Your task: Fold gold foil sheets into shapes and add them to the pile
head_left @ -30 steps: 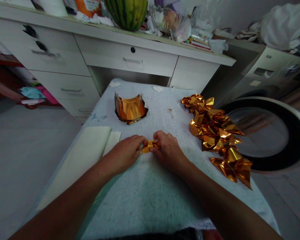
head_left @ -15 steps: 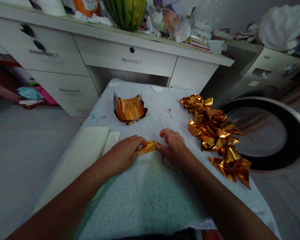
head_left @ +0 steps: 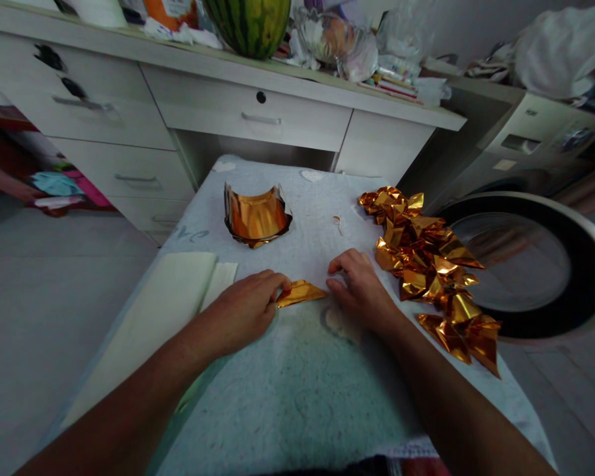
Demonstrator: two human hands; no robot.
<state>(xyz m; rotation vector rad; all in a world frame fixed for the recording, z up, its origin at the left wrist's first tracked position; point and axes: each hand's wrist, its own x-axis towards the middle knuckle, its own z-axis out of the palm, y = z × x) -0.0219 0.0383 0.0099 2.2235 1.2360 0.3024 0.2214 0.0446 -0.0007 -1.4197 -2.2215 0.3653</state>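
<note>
Plainly, folded gold foil (head_left: 302, 293) juts rightward from the left fingers (head_left: 277, 281).

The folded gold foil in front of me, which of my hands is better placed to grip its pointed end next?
Probably your right hand: it looks open, close beside the pointed end of the folded gold foil. Your left hand is pinching the opposite end.

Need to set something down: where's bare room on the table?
Free: cloth between the forearms, nearer than the foil strip; also between curved foil and foil pile, except a scrap. Crowded: right, under that pile; left, under white sheets.
</note>
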